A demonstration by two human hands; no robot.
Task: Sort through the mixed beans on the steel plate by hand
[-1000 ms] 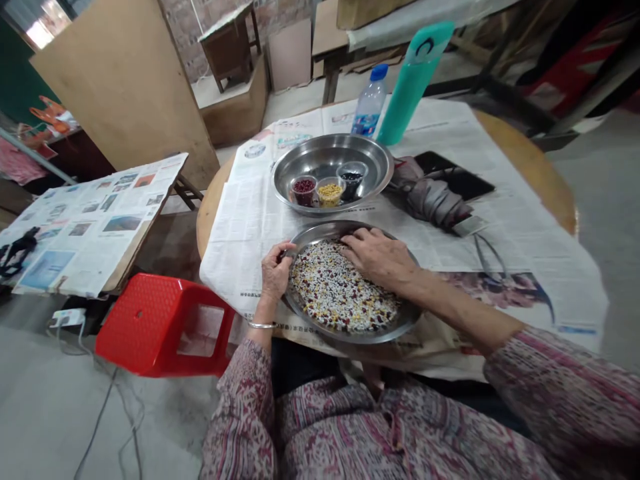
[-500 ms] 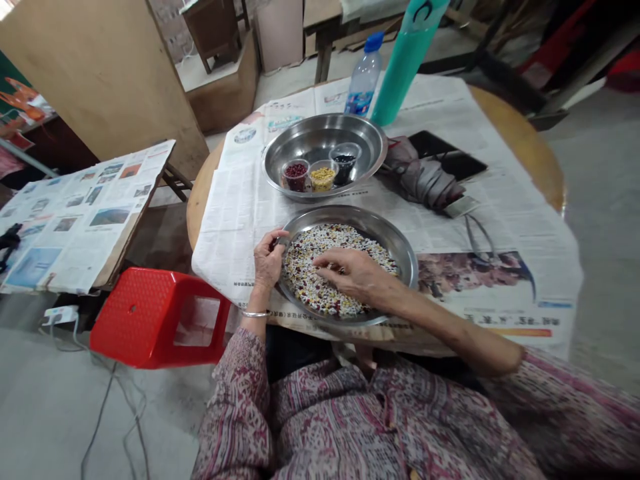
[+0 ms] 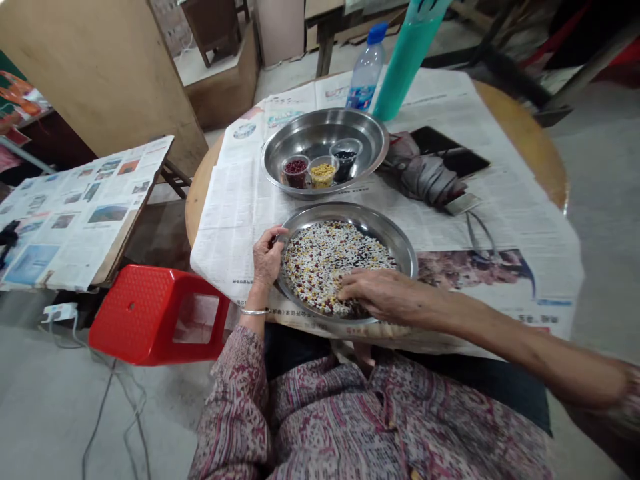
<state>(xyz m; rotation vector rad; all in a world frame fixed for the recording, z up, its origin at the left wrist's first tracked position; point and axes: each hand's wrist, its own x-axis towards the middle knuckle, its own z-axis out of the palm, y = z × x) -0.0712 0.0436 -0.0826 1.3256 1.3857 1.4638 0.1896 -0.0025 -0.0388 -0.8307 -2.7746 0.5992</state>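
Observation:
My left hand [image 3: 267, 257] is closed on the left rim of a round steel basin [image 3: 406, 257], thumb on the edge. Spread across its bottom is a mix of white grains with red, yellow and black beans [image 3: 325, 257]. My right hand [image 3: 377, 291] reaches over the near right rim, fingers drawn together and tips down in the mix. Whatever lies between those fingertips is hidden. Behind stands a second steel basin [image 3: 280, 143], holding a clear cup of red beans [image 3: 296, 172], one of yellow beans [image 3: 323, 173] and one of black beans [image 3: 345, 160].
Newspaper [image 3: 225, 227] covers the round table. A water bottle [image 3: 367, 67] and a tall green bottle [image 3: 413, 60] stand at the back. On the right lie a folded grey umbrella [image 3: 427, 175] and a dark flat object [image 3: 453, 150]. A red stool [image 3: 155, 313] is at left.
My right hand has moved toward me and slightly right, from above the middle of the mix down into its near part. My left hand keeps its place on the rim.

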